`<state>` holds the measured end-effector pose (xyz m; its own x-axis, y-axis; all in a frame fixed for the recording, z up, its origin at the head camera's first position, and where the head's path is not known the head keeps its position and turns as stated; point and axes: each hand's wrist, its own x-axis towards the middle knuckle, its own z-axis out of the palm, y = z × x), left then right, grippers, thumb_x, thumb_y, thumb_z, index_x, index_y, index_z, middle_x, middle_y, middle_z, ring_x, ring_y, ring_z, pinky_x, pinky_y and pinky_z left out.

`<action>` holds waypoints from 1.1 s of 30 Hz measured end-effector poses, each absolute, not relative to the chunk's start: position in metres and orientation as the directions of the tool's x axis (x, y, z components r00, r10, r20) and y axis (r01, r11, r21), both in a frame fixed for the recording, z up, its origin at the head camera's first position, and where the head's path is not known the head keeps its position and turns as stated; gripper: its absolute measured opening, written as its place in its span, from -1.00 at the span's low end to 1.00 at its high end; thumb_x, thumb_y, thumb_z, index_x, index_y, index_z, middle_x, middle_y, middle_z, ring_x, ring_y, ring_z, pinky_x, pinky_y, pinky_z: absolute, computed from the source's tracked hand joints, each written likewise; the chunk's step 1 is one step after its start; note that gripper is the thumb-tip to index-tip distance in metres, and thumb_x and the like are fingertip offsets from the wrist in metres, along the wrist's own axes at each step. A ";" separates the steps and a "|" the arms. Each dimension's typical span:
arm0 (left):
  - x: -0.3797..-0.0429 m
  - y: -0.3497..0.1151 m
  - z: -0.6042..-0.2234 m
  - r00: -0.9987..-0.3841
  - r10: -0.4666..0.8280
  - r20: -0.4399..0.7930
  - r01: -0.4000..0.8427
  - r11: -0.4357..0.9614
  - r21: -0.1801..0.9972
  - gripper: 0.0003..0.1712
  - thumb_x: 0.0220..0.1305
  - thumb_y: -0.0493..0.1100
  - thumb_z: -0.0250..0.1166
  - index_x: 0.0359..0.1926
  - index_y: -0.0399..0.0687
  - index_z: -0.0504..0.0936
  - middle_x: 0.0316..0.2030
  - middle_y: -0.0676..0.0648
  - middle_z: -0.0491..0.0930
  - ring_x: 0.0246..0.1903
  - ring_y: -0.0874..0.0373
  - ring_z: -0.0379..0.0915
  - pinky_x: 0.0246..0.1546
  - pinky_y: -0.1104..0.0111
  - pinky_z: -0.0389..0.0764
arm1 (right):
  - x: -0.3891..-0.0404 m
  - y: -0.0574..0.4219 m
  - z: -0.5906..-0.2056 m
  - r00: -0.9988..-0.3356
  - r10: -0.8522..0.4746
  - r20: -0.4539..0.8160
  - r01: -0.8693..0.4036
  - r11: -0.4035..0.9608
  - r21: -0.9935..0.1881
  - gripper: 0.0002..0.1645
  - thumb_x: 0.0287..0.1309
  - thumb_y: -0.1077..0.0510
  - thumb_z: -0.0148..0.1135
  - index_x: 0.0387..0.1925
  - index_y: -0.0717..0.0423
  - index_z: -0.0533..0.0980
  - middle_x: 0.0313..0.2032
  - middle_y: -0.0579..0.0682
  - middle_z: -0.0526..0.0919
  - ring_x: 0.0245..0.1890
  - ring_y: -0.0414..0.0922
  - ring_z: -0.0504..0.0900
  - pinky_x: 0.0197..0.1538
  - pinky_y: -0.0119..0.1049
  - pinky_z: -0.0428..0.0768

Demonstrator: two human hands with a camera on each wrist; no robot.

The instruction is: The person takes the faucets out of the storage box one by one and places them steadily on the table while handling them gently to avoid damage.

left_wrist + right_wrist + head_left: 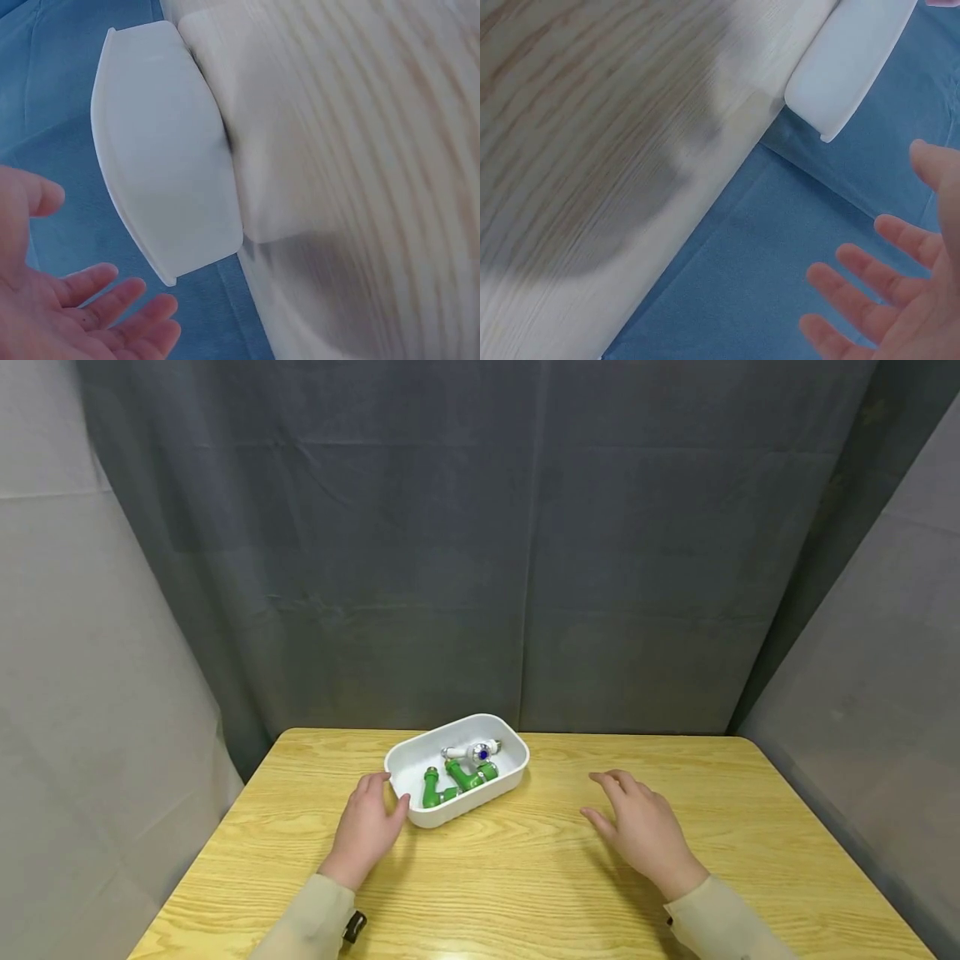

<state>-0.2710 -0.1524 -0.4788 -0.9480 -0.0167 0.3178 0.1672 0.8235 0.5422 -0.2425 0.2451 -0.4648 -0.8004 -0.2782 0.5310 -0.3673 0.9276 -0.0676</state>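
A white, round-cornered tray (512, 778) sits on the wooden table toward its back edge. Inside lie two green elbow-shaped pipe pieces, one on the left (431, 788) and one nearer the middle (466, 779). Behind them is a white pipe-like piece (457, 752) with a silver and blue round part. My left hand (367, 827) is at the tray's left end, thumb and fingers spread and relaxed; the left wrist view has its fingertips close to the tray's rim. Over the table to the right, my right hand (643, 831) holds nothing, fingers loosely extended toward the tray.
The wooden table (510, 893) has rounded far corners. A dark grey curtain (420, 568) hangs behind its back edge, with pale cloth panels on the left (97, 710) and right (862, 710). A small black object (355, 927) shows at the left cuff.
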 end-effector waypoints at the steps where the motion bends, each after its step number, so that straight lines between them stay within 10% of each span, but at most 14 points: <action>1: -0.272 -0.152 -0.479 -0.952 -0.024 0.305 0.156 0.820 0.550 -0.31 0.42 0.01 0.30 0.32 -0.45 0.43 0.26 -0.41 0.48 0.22 -0.33 0.50 0.29 -0.11 0.53 | -0.243 0.245 -0.465 -0.803 -0.279 0.527 -0.367 0.928 -0.067 -0.31 0.18 -0.11 0.51 0.22 0.17 0.55 0.04 0.24 0.67 -0.16 0.15 0.75 -0.21 0.11 0.73; 33: -0.297 -0.156 -0.489 -0.993 -0.102 0.060 -0.017 0.626 0.780 -0.39 0.52 -0.16 0.09 0.43 -0.43 0.27 0.28 -0.43 0.49 0.28 -0.36 0.44 0.31 -0.16 0.48 | -0.253 0.243 -0.469 -0.828 -0.251 0.502 -0.342 0.935 -0.096 -0.32 0.23 -0.12 0.46 0.24 0.15 0.53 0.05 0.23 0.64 -0.14 0.16 0.74 -0.16 0.17 0.71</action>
